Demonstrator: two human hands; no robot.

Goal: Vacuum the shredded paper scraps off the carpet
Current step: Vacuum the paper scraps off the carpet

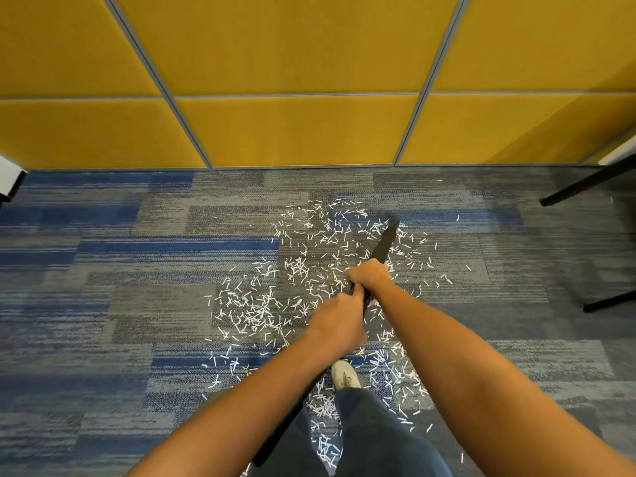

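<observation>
Hands: left hand (339, 321), right hand (370, 275) gripping black wand (385, 242)
Floor: paper scraps (299, 270) strewn across carpet (103, 270)
Nearby: table legs (585, 185) right — yellow partition (292, 132) ahead

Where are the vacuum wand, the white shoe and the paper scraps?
vacuum wand (386, 241), head view, on the black tube's far half.
white shoe (344, 375), head view, on its toe.
paper scraps (256, 313), head view, on the dense left patch.

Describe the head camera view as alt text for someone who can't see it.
A person's left hand and, farther along, right hand grip a long black vacuum wand angled over white shredded paper scraps strewn across blue and grey striped carpet. Yellow fabric wall panels stand behind.
</observation>
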